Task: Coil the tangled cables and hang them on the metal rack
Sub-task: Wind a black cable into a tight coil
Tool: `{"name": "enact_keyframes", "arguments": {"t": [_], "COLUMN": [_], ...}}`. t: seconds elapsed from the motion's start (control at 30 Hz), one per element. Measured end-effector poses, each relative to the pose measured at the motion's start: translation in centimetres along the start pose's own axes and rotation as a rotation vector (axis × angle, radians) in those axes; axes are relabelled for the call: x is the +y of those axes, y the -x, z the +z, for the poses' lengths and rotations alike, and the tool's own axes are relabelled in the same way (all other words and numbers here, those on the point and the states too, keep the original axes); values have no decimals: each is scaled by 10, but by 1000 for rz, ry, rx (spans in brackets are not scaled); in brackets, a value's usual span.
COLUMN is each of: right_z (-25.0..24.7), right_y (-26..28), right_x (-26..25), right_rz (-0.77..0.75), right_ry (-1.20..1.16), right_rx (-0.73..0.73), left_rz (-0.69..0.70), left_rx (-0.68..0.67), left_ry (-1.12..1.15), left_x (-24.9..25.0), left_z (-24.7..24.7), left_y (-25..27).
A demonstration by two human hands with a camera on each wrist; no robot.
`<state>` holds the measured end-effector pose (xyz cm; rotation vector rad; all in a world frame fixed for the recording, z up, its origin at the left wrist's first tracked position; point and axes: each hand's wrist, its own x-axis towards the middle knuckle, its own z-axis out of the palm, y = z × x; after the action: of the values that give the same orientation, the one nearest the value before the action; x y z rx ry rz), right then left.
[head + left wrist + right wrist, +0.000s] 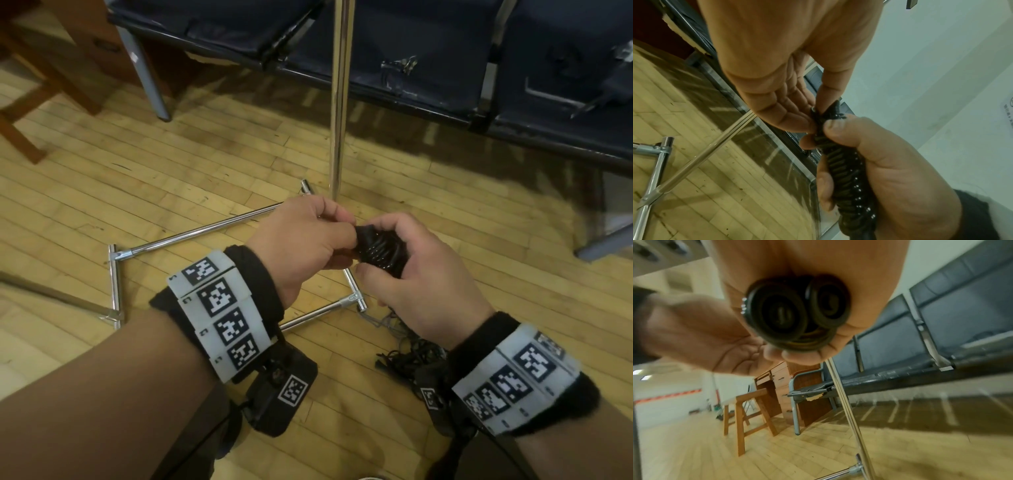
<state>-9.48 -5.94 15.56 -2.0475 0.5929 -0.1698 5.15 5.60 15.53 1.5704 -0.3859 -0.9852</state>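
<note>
A black spiral cable [376,251], bunched into a tight coil, is gripped in my right hand [394,229], fingers and thumb curled round it. My left hand [339,236] pinches the coil's upper end with thumb and fingertips. In the left wrist view the left fingertips [797,123] meet the cable [846,175] just above the right thumb. From the right wrist, the coil [789,313] is seen end-on in the fist. The metal rack's chrome pole [337,102] rises right behind my hands, and its base bars [205,229] lie on the wooden floor below them.
More tangled dark cables [407,356] lie on the floor under my right wrist, beside a corner of the rack's base. A row of dark blue bench seats [445,51] stands behind the pole. Wooden furniture [51,51] is at the far left.
</note>
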Motion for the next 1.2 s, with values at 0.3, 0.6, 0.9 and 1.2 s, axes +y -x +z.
{"name": "enact_keyframes", "arguments": {"t": [0.3,0.6,0.9,1.2], "right_z": [-1,-11,-14,-17], "right_y": [1,0,1,-5], "right_x": [-2,-4,-5,-6], "right_rz": [-48,33,174,295], "right_ry": [154,-53,-490,-797], "right_rx": [94,52,-35,-138], "left_rz": [35,51,144,487], "left_rx": [29,-51,-69,34], "left_ry": [-41,-2,-168,-601], "left_x": [-2,-1,6,14], "left_z": [8,6,-1,5], "left_y": [0,-6,-4,16]}}
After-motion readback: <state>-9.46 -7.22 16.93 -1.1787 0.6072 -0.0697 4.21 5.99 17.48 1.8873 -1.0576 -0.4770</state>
